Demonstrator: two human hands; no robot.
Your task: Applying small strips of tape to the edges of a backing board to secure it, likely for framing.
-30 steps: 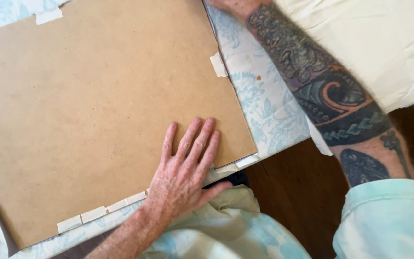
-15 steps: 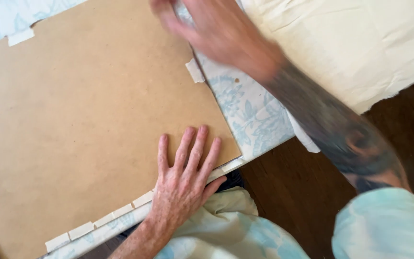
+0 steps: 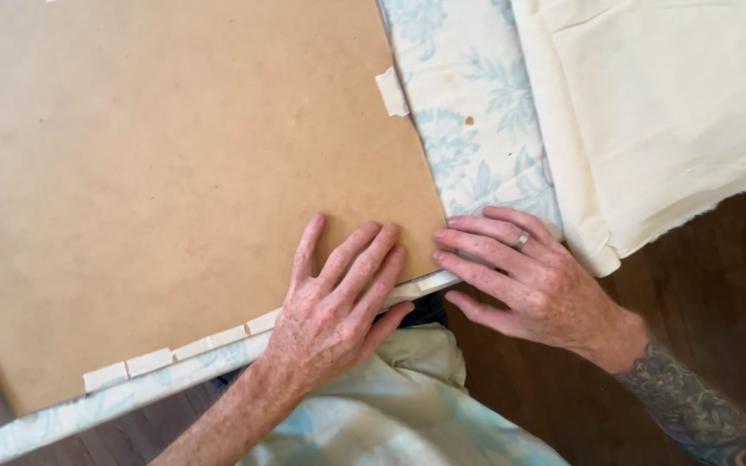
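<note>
A large brown hardboard panel (image 3: 174, 173) lies flat over a pale blue floral fabric (image 3: 477, 147). My left hand (image 3: 338, 302) rests palm down, fingers spread, on the board's near right corner. My right hand (image 3: 528, 280), with a ring on one finger, lies flat on the fabric just right of that corner, fingertips touching the board's edge. Short strips of white tape (image 3: 166, 358) hold the fabric along the near edge, and another piece of tape (image 3: 392, 91) sits on the right edge. Neither hand grips anything.
A cream cloth (image 3: 666, 121) with a folded edge lies to the right of the floral fabric. Dark wood floor (image 3: 718, 293) shows at the lower right. A light patterned garment (image 3: 390, 406) is below the hands.
My right hand came down from the far top of the board to the near right corner, beside my left hand. My left hand stayed pressed on the board.
</note>
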